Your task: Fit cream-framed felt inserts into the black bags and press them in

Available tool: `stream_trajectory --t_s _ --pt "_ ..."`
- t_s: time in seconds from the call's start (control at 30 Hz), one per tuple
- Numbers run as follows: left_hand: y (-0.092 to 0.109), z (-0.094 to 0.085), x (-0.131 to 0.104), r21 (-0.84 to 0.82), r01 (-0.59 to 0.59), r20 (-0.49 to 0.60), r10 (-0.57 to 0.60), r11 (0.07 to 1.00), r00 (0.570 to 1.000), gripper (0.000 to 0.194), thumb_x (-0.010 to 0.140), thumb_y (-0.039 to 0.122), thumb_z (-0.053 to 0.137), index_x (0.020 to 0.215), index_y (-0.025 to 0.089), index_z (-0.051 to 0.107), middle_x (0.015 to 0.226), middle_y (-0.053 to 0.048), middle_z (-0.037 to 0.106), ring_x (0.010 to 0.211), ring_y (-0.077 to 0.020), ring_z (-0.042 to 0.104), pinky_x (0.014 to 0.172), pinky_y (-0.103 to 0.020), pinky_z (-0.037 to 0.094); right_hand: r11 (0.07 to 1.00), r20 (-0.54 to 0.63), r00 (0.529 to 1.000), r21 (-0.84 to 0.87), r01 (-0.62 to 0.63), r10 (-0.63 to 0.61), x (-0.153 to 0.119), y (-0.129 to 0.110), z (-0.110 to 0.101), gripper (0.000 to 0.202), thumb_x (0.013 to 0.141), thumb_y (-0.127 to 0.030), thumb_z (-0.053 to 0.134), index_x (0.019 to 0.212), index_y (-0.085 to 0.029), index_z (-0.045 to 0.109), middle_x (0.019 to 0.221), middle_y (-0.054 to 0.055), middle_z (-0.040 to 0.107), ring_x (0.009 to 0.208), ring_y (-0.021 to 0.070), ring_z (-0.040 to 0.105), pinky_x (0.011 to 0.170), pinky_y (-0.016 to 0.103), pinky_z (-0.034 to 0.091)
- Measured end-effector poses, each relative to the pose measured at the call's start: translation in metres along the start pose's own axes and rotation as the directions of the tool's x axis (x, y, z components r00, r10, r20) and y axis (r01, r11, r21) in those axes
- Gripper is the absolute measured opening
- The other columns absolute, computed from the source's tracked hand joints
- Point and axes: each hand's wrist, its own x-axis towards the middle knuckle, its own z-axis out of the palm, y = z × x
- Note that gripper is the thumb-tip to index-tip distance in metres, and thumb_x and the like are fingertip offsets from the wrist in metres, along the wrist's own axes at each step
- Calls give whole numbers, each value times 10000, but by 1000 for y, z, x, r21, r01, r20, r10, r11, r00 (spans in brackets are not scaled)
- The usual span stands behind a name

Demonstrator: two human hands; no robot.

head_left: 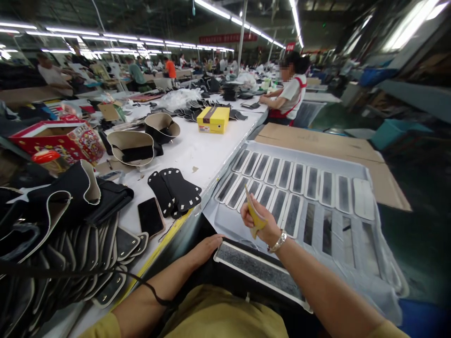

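While the right hand (pixel 262 220) grasps one yellow card (pixel 259 220) above the sheet (pixel 373 291), the left hand (pixel 202 251) rests fingertips on the left end of one panel (pixel 260 265), black with a grey, white-edged strip, lying across the lap; whether its hidden thumb pinches, can't tell. Likely trouble: panel tilts on the lap, so it could slide if the left hand lifts; the card could scrape or shift strips if the right hand dips, since they lie close-packed. Forearm low over the panel too, so a sleeve or bracelet (pixel 277 241) might rub it. Counts: back row (pixel 312 183) ten strips, the rightmost paler; front row (pixel 292 216) partly behind the right hand, no firm count, plus four unframed dark patches at its right. On the desk (pixel 197 155): one phone (pixel 151 216), one yellow box (pixel 211 124), two tan-lined cuffs (pixel 130 141), at least two tabbed flaps (pixel 183 188), overlapping. Pile (pixel 81 244) at left: too many to count.
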Motion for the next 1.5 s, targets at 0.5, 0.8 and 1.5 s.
stream_trajectory --t_s 0.5,0.8,1.5 --pt "-37 -32 -41 -376 96 4 -102 922 995 439 810 353 525 1224 207 546 1346 -57 481 1304 -276 330 1083 -453 203 938 -25 999 343 45 -39 17 20 108 606 755 -691 420 478 -161 524 350 -65 270 296 46 246 314 195 150" --pt "-20 -35 -52 -314 126 -18 -138 941 990 518 775 400 539 1247 189 505 1367 -100 451 1290 -293 355 1059 -461 246 912 -178 983 397 107 -38 6 17 103 554 747 -652 471 495 -161 516 371 -70 270 313 40 211 330 195 129" --pt "27 94 -4 872 -489 489 -72 21 869 1120 506 583 716 1402 116 231 1438 -237 270 1314 -388 254 1046 -580 106 976 -528 826 192 -108 195 -210 49 -101 350 634 -346 741 869 -169 553 609 -16 484 460 70 384 331 171 225"
